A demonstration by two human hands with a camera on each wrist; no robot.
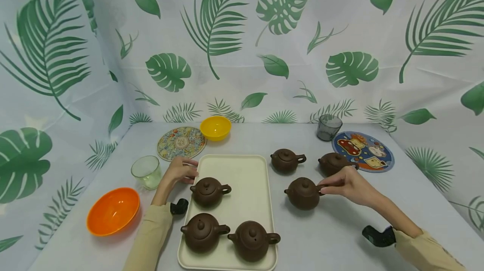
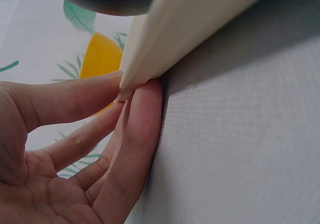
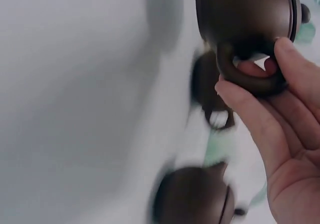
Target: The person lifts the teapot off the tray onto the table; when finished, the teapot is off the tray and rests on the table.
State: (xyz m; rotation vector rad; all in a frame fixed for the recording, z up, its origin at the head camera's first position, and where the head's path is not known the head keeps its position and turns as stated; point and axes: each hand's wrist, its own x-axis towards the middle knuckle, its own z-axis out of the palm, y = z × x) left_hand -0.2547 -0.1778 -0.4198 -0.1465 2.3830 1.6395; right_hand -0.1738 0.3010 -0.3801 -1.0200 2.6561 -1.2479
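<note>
My right hand (image 1: 351,185) pinches the looped handle of a dark brown teapot (image 1: 303,195), to the right of the cream tray (image 1: 236,168). In the right wrist view this teapot (image 3: 245,14) appears held above the table, its lid on and its shadow set apart from it. At the tray's upper left edge, my left hand (image 1: 181,171) grips the rim, thumb above and a finger beneath, as the left wrist view shows. Three similar teapots stand on the tray: one at left (image 1: 208,192), another below it (image 1: 204,233), and one at lower right (image 1: 253,240).
Two more brown teapots, one nearer (image 1: 286,161) and one by the right hand (image 1: 334,164), stand right of the tray. Around them are a grey glass (image 1: 329,128), a blue mat (image 1: 364,151), a yellow bowl (image 1: 215,129), a patterned mat (image 1: 181,143), a green glass (image 1: 146,173) and an orange bowl (image 1: 113,212).
</note>
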